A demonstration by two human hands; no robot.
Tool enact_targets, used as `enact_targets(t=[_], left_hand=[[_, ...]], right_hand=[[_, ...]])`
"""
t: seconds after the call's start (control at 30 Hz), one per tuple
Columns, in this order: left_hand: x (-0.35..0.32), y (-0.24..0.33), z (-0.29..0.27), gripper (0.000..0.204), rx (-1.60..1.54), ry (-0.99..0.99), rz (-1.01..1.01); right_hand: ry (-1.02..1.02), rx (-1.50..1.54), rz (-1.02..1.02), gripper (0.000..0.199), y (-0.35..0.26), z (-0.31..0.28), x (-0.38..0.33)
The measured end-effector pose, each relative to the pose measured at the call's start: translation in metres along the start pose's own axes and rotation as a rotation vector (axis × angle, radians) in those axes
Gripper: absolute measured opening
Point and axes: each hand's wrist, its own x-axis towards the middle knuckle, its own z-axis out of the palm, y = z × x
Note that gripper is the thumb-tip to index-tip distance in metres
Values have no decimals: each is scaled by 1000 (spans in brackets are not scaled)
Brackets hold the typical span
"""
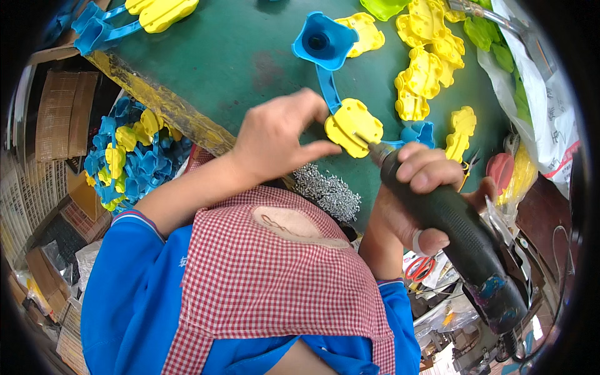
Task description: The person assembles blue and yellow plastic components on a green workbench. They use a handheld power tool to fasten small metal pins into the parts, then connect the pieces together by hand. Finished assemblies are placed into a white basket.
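Observation:
My right hand (415, 187) is wrapped round a black electric screwdriver (459, 228), whose bit points at a small yellow plastic piece (354, 127). The tip appears to meet the piece near its lower right side; exact contact is hard to tell. My left hand (275, 134) grips the yellow piece's left edge between thumb and curled fingers. Blue plastic arms join this piece to a square blue cup (325, 40) at the far side and another blue cup (417, 133) on the right, partly behind the screwdriver. Small silver screws (326, 192) lie heaped at the table's near edge.
Yellow pieces (425, 72) lie clustered on the green table (231, 62). A blue and yellow assembly (134, 22) lies far left; more fill a pile (134, 150) beyond the worn yellow edge. A white bag (537, 94) stands right. Red-handled scissors (420, 269) lie lower right.

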Motion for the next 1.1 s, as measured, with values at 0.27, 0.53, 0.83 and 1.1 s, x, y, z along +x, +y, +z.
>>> enact_targets(t=[0.27, 0.53, 0.83, 1.1], left_hand=[[26, -20, 19, 34, -132, -369, -305], [3, -21, 9, 21, -355, -300, -408], [-19, -12, 16, 22, -80, -281, 191], [-9, -6, 12, 13, 143, -173, 526]], right_hand=[[-33, -84, 59, 83, 28, 8, 21], [-90, 63, 87, 85, 15, -11, -3], [-116, 82, 94, 85, 5, -8, -25], [-119, 105, 85, 84, -11, -2, -16]])
